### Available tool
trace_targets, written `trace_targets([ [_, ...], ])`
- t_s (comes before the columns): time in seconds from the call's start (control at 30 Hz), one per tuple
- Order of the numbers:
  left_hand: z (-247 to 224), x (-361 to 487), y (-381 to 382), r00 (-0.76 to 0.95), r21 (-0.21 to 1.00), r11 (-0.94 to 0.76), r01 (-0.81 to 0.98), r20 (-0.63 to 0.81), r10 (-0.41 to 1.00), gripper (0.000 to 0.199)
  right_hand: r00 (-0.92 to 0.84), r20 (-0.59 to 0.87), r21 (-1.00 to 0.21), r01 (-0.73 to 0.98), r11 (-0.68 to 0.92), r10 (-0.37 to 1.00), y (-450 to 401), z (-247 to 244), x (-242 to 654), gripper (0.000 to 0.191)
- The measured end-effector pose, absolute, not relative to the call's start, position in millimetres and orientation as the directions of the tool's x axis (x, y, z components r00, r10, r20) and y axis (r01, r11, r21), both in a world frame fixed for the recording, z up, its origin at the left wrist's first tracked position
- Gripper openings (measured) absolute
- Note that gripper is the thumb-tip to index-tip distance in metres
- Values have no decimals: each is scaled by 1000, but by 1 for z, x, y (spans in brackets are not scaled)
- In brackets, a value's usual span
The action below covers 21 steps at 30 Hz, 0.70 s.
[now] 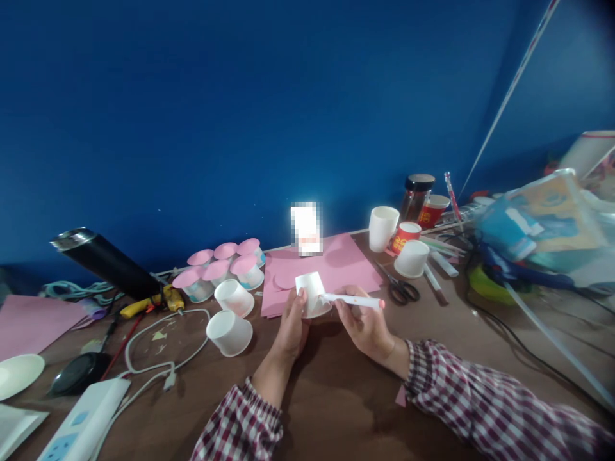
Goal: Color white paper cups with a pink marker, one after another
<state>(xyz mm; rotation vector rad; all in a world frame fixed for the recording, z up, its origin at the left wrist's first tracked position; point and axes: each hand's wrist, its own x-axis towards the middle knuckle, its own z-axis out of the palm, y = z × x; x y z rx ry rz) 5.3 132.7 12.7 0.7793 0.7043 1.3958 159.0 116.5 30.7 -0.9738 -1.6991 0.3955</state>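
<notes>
My left hand (291, 323) is closed around the side of a white paper cup (310, 288), thumb on its wall. In my right hand (368, 330) is a white marker pen (358, 299) with a pinkish end, held nearly level. The pen's other end points left and meets the cup's side; whether it touches I cannot tell. Pink paper sheets (336, 256) lie just behind the cup. Left of my left hand stand two white paper cups (229, 333), and behind them several cups with pink tops (246, 264).
Scissors (402, 289), more white cups (412, 259), a red cup (408, 232) and a dark-lidded jar (418, 195) are at the right. A black flask (108, 262), white cable (129, 346) and power strip (86, 416) occupy the left. A blue wall (288, 115) rises behind.
</notes>
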Motion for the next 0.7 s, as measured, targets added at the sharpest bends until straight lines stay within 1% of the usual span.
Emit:
trace_targets([
  [0.27, 10, 4, 134, 61, 808, 12, -589, 29, 998, 30, -81, 640, -662, 446, 602, 764, 116, 30, 160, 11],
  [0.4, 8, 4, 134, 58, 803, 23, -595, 15, 998, 33, -60, 656, -657, 445, 609, 752, 117, 29, 159, 11],
  [0.7, 6, 3, 135, 73, 803, 44, -594, 0, 997, 39, -55, 635, -672, 451, 587, 770, 120, 32, 160, 13],
])
